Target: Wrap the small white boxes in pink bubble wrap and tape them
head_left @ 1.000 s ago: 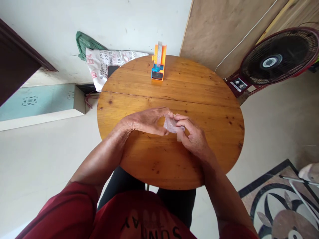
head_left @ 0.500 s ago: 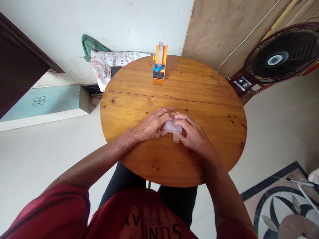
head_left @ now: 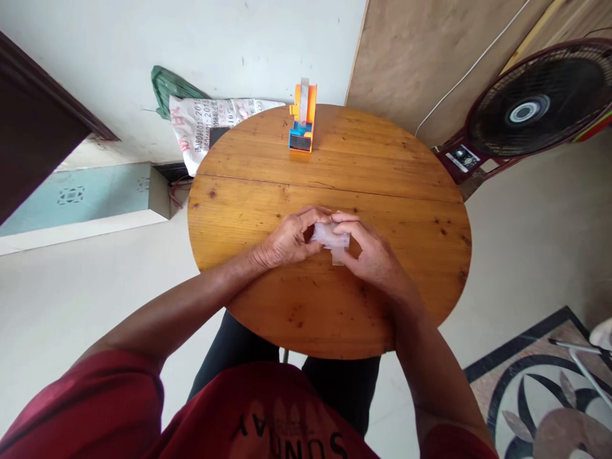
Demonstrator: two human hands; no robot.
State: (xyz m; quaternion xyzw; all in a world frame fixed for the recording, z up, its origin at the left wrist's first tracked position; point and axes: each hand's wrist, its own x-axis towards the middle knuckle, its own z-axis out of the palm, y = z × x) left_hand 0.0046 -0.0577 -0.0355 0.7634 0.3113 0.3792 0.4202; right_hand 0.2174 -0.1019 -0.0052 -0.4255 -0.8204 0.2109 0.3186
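Note:
Between my two hands is a small, translucent plastic-wrapped bundle, pale lilac-white; what is inside it I cannot make out. My left hand grips its left side, with fingers over the far edge and the thumb at the near side. Fingers of my right hand curl over the right end, the thumb below. A short strip of clear tape sticks out from the bundle's near edge, by my right thumb. Farther off on the table stands an orange and blue tape dispenser carrying a roll of tape.
The round wooden table is in front of me. Behind it a printed white sack and a green bag lean against the wall. A dark fan stands at right, a pale blue box at left.
My left thumb has shifted onto the near side of the bundle, and the bundle looks flatter. The tape strip sits a little higher and shows less length. The view has shifted slightly.

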